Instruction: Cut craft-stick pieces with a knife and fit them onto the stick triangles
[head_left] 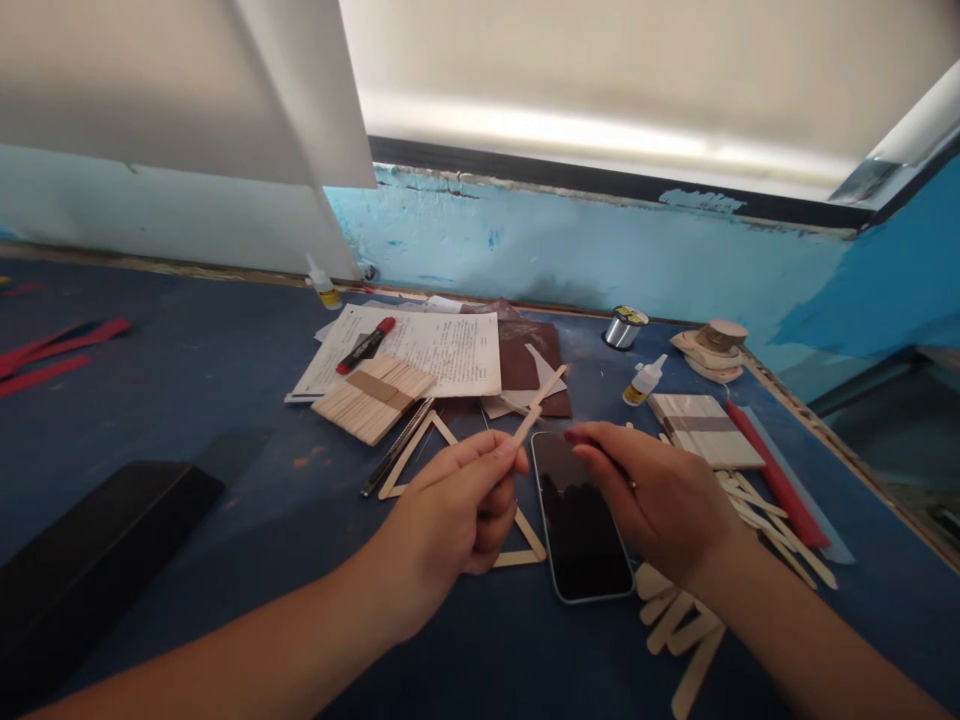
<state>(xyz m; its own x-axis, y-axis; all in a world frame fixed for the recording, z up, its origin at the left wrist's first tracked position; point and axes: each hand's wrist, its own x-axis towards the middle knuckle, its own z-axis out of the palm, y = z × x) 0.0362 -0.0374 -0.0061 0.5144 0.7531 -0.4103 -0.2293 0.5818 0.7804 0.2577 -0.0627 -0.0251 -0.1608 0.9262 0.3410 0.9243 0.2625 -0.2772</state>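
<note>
My left hand (465,490) is closed, with a craft stick (527,425) pinched between thumb and forefinger and pointing up and away. A second craft stick (551,385) continues beyond its tip; whether the two are joined I cannot tell. Above a dark-screened phone (585,560), my right hand (660,490) hovers with thumb and forefinger slightly apart, nothing visible between them. Beneath and behind my left hand lies a frame of craft sticks (529,557) with triangular corners, partly hidden. Loose craft sticks (694,632) are scattered under my right wrist.
Behind are printed papers (457,350), a marker (365,345), a craft-stick bundle (373,400) and a cutter knife (397,447). Glue bottles (643,382) (324,285), a wire spool (625,328) and a wrapped stick pack (705,430) stand around. A black object (97,560) lies left.
</note>
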